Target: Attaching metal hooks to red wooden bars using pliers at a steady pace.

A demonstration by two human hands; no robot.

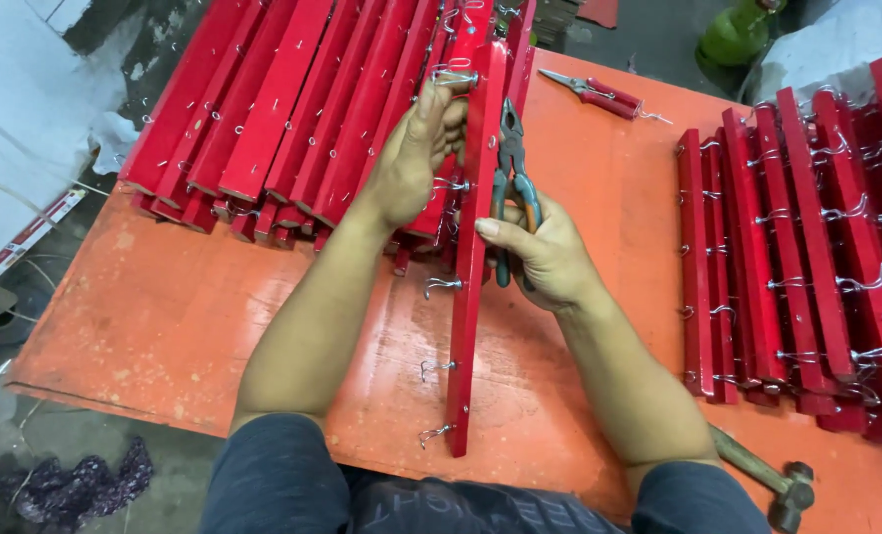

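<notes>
Standing on edge along the middle of the orange desk (599,326), a long red-painted wooden strip with small metal wire hooks (470,267) is held between both hands. The left hand (416,158) wraps its far end, its grip closed around the wood near one hook. The right hand (545,257) presses its thumb to the strip's side while its grip is closed on teal-handled steel pliers (512,188). Stacks of similar red strips (292,109) lie beyond and at right; a hammer (772,480) rests near the right elbow.
</notes>
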